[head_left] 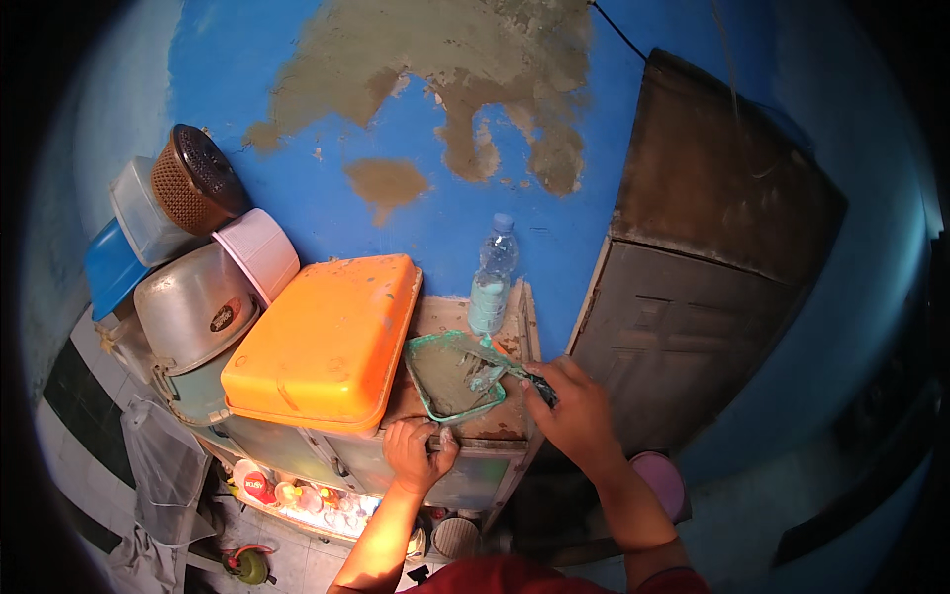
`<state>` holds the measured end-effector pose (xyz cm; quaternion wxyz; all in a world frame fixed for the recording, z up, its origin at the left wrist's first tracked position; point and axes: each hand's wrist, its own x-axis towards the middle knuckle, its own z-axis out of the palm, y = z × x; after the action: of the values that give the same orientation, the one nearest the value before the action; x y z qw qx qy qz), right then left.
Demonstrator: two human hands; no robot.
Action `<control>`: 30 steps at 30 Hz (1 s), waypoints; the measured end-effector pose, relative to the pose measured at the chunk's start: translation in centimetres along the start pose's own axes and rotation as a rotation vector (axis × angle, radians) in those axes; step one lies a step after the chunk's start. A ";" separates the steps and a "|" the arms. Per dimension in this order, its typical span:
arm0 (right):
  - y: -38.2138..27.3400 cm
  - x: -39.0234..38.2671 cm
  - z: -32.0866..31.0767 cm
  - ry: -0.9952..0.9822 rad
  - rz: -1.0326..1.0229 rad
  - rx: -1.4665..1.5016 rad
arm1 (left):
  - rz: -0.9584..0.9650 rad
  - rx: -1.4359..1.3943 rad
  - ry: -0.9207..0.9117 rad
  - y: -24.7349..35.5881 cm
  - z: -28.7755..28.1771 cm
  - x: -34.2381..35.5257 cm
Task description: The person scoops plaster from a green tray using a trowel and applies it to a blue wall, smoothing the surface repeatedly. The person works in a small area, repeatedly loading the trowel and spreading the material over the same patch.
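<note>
My right hand is closed round the dark handle of a tool. Its other end reaches over a green-rimmed square tub holding grey wet mortar; pale teal smears cover that end, and I cannot make out its exact shape. The tub sits on a worn cabinet top. My left hand rests at the cabinet's front edge, just below the tub, with fingers curled over the edge and thumb apart. Behind the tub, a clear plastic bottle stands upright, pale teal in its lower part.
An upturned orange basin lies left of the tub. Further left are stacked a metal pot, a pink tub and a brown basket. The blue wall bears grey-brown mortar patches. A dark door stands at right.
</note>
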<state>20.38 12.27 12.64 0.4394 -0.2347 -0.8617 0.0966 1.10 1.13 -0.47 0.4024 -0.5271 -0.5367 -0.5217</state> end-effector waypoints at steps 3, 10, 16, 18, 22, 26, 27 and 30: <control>0.2 -0.7 0.8 -0.032 -0.034 -0.130 | 0.013 0.012 0.015 -0.1 0.3 0.0; -0.3 -0.6 2.7 0.001 -0.077 -0.128 | 0.017 0.048 0.022 -0.3 0.4 -0.2; 0.3 -0.9 2.8 0.073 -0.086 -0.128 | -0.003 0.027 -0.023 0.2 -0.1 0.7; 0.3 -1.0 2.3 0.078 -0.118 -0.134 | -0.011 0.032 -0.014 0.3 -0.4 0.3; -0.3 -0.8 0.9 0.033 -0.078 -0.129 | -0.009 0.027 -0.016 0.6 -0.3 0.4; -0.6 -0.5 0.5 0.011 -0.172 -0.120 | -0.020 0.010 -0.023 0.5 -0.5 0.5; -0.8 -0.4 0.5 -0.002 -0.183 -0.110 | -0.025 0.020 -0.018 0.4 -0.3 0.3; -1.2 -0.2 0.6 -0.028 -0.210 -0.103 | -0.034 0.009 -0.021 0.3 -0.1 0.5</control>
<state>19.65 11.14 12.61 0.4225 -0.1641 -0.8913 0.0087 1.28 1.12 0.10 0.3901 -0.5217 -0.5522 -0.5204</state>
